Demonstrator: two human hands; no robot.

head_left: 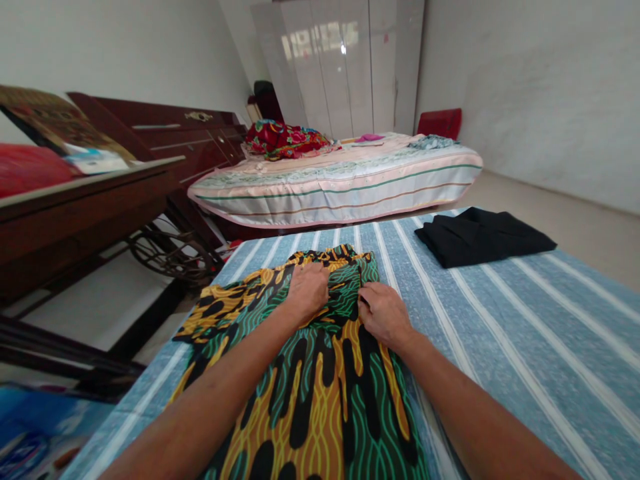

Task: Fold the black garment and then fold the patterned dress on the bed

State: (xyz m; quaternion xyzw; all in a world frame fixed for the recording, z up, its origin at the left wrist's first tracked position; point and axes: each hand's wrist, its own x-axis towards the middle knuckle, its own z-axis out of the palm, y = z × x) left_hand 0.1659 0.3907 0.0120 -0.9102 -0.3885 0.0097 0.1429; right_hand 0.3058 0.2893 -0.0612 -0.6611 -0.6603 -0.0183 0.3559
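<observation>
A patterned garment in black, green and mustard lies spread on a blue and white striped cloth. Its right side is folded inward near the top, while a sleeve reaches out to the left. My left hand rests on the upper part with its fingers curled into the fabric. At the folded right edge, my right hand pinches the garment between thumb and fingers. Some fingertips of both hands are hidden by the hands themselves. A folded black garment lies farther right, apart from both hands.
Beyond the striped cloth stands a bed with a red floral bundle on it. To the left is a wooden sewing table with an iron wheel below. A pale wardrobe stands at the back.
</observation>
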